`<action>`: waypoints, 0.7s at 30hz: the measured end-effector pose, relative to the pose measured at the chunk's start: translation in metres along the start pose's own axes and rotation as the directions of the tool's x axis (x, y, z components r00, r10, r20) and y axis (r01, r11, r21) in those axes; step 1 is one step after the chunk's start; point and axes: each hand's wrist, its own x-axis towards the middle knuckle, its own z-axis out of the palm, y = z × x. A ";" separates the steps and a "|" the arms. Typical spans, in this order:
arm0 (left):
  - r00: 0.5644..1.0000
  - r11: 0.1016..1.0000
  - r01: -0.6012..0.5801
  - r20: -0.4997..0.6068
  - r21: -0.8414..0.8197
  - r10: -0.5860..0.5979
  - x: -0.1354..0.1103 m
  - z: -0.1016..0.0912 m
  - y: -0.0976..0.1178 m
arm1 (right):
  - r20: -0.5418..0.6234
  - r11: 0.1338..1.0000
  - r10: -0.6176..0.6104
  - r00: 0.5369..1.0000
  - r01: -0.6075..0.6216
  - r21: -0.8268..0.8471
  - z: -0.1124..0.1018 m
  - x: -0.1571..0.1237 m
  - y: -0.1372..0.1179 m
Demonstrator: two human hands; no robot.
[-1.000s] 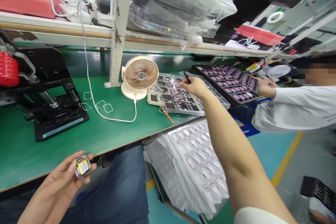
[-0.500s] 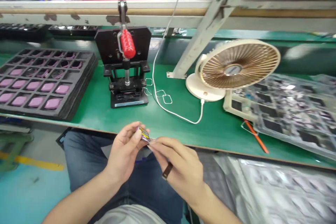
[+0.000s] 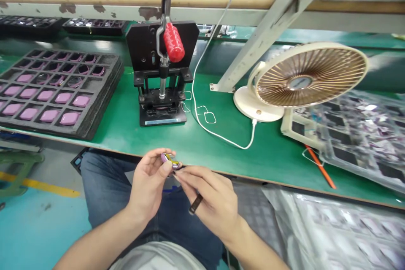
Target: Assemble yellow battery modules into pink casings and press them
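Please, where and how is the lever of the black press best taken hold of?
Probably around its red grip, coming from the front: the grip is thick and elongated, and it slants downward before the upright black plate.

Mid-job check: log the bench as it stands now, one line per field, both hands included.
Left hand: holds a small purple case
Right hand: holds a slim dark tool, its tip at the case; contact unclear
Foam tray: left of the press, rows of purple parts in it
Press: black, red handle, no hand on it
Fan: right of the press, white cable plugged into its base
Orange stick: on the green bench, by the clear tray
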 end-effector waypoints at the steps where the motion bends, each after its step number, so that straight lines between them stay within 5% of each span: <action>1: 1.000 1.000 -0.004 0.000 0.006 0.004 0.000 0.000 0.000 | -0.006 1.000 0.002 1.000 -0.002 -0.001 0.000 0.000 0.001; 11: 0.993 0.987 -0.118 0.044 0.112 0.114 -0.003 -0.005 -0.008 | -0.002 0.998 0.045 0.999 -0.045 -0.032 0.005 -0.007 0.012; 15: 0.983 0.980 -0.146 0.129 0.134 0.128 -0.001 -0.010 -0.012 | -0.004 0.978 0.200 0.980 -0.199 0.057 0.003 -0.010 0.020; 21: 0.978 0.951 -0.126 0.196 0.284 0.071 -0.012 -0.021 -0.015 | 0.148 0.850 0.422 0.895 -0.447 0.280 -0.004 -0.021 0.012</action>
